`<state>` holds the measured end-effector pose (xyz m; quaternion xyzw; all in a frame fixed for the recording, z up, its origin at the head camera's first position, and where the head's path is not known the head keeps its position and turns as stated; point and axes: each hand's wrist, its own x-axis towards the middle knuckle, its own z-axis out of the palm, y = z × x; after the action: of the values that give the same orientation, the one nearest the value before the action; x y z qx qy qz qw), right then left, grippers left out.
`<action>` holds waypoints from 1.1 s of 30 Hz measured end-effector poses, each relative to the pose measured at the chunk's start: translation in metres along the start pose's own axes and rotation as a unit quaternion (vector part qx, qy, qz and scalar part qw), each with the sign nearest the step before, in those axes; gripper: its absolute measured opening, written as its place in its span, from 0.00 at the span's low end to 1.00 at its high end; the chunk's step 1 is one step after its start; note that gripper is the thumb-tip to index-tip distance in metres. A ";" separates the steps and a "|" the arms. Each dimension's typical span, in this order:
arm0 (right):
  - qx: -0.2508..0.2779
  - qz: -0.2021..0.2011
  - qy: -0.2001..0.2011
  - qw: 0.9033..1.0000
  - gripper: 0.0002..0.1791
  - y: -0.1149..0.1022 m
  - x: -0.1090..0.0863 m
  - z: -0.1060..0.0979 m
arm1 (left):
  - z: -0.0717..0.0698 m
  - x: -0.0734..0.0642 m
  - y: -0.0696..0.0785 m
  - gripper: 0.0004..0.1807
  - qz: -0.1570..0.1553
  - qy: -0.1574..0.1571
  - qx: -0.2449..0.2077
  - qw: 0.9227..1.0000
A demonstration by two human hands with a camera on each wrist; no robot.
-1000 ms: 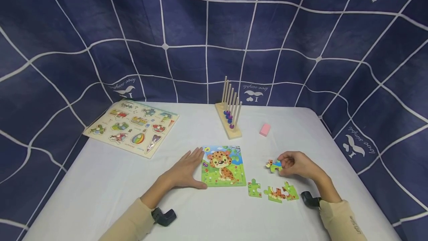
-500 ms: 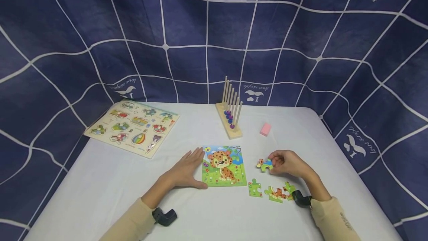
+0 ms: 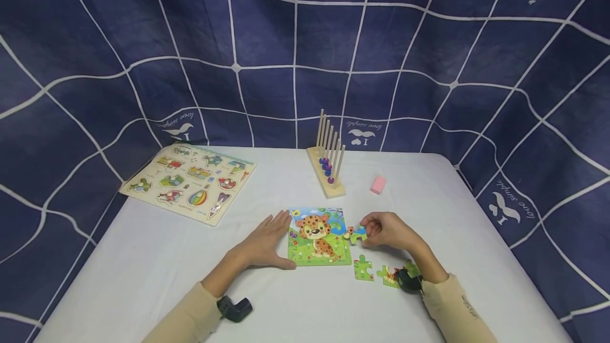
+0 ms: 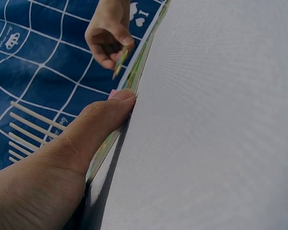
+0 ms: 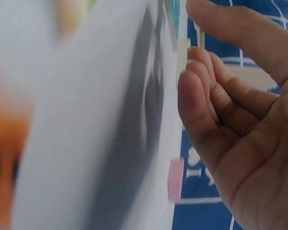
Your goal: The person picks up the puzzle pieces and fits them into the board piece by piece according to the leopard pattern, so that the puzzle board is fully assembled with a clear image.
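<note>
A square leopard picture puzzle board (image 3: 302,257) lies on the white table in the head view. My left hand (image 3: 264,242) rests along its left edge, fingers extended and thumb at the near left corner. Just right of the board, my right hand (image 3: 391,231) pinches a jigsaw piece (image 3: 356,235) coloured green, blue and orange, which overlaps the board's right edge in this view. In the left wrist view the pinched piece (image 4: 119,66) is seen edge-on, raised. A green jigsaw piece (image 3: 364,270) lies below, beside leopard-patterned pieces (image 3: 388,276) partly hidden by the right wrist's black camera.
A wooden stand with upright pegs (image 3: 335,190) and purple and blue beads stands behind the board. Right of it lies a pink block (image 3: 378,184). A larger knobbed puzzle board (image 3: 190,184) sits at the back left. Dark blue curtain (image 3: 267,30) surrounds the table.
My right hand has carried the jigsaw piece leftward to the puzzle board's right edge, its wrist camera now covering part of the loose pieces. The left hand has stayed in place.
</note>
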<state>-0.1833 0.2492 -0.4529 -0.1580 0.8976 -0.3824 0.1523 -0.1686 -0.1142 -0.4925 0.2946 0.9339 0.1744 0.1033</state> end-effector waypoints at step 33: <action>-0.034 0.050 0.021 0.998 0.23 -0.042 0.034 0.042 | -0.001 -0.001 -0.001 0.70 0.000 -0.005 0.005 1.000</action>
<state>-0.1901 0.1814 -0.4554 -0.1101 0.9197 -0.3470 0.1471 -0.1687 -0.1155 -0.4918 0.2962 0.9342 0.1678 0.1067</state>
